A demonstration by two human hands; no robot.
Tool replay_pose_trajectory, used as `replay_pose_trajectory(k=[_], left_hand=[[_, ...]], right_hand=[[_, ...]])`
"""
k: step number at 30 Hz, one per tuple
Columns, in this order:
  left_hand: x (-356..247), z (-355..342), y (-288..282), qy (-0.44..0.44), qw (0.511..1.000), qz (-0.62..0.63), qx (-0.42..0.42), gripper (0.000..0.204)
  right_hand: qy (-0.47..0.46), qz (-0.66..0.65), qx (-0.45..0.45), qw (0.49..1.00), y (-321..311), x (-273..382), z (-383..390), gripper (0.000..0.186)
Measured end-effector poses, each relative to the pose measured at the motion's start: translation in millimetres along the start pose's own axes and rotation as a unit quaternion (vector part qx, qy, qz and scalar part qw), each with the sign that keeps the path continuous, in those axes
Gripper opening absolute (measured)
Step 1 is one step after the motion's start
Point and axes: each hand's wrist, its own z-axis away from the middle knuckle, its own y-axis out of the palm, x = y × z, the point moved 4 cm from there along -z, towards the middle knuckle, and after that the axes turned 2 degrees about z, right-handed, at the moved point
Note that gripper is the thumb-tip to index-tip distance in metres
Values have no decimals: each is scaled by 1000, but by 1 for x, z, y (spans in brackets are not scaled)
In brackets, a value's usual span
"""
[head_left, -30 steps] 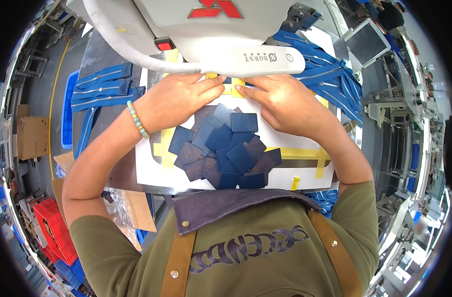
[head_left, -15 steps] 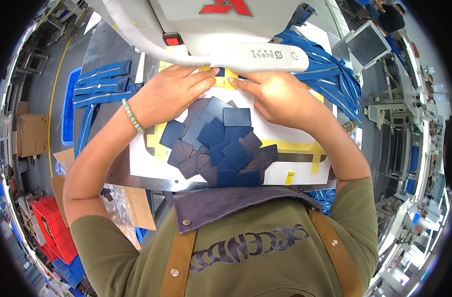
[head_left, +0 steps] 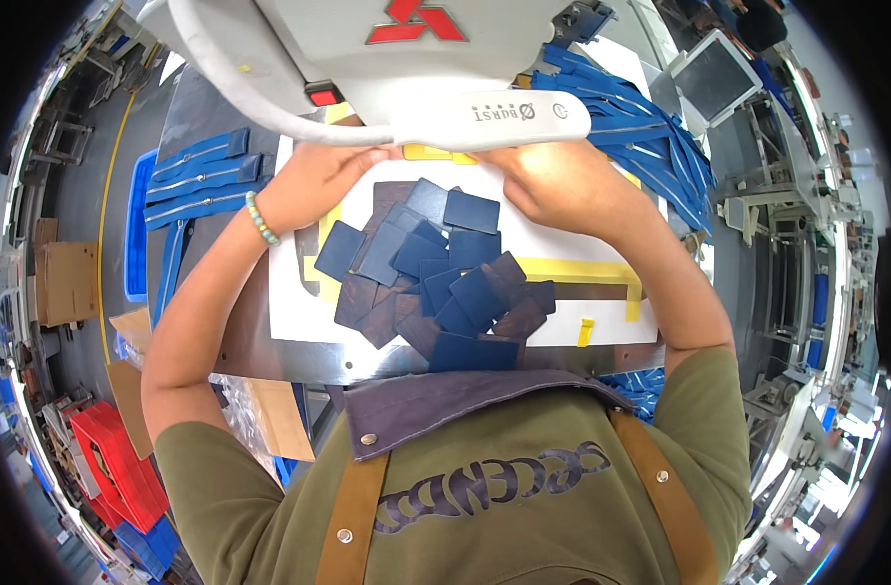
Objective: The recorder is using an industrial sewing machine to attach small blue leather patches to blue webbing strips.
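My left hand [head_left: 324, 178], with a beaded bracelet at its wrist, reaches under the white lamp arm [head_left: 363, 134]. Its thumb stretches right and the fingers, partly hidden, look spread. My right hand [head_left: 558, 185] lies on the white template board [head_left: 587, 249], its fingertips covered by the flat white lamp head [head_left: 494, 119]. Between the hands, yellow tape [head_left: 428, 153] shows at the board's far part. Whatever the fingertips touch there is hidden. Nearer to me, a loose pile of dark blue rectangular patches [head_left: 421, 255], some with brownish undersides up, covers the board's middle.
A large white sewing machine [head_left: 416, 58] rises at the far side. Blue zipper strips lie in a bundle [head_left: 650, 136] at right and a smaller group [head_left: 207, 166] at left. A blue bin [head_left: 138, 229], cardboard box [head_left: 68, 278] and red crate [head_left: 119, 463] stand leftward.
My left hand has drawn back left and turned, its fingers going under the lamp arm. The right fingertips have slid under the lamp head. The board sits slightly rightward with its patches.
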Motion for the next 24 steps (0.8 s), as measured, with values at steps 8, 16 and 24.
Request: replay_pose_trajectory(k=[8,16,24], left_hand=[[19,7,-6,15,983,61,-174,23],[6,1,10,-20,988,-119,-98,26],[-2,6,8,12,990,-107,-95,28]], right_hand=[[-40,20,-60,997,1,-8,1,36],[-43,150,-156,975,27,-15,-2,22],[-106,101,-185,972,17,-14,1,28]])
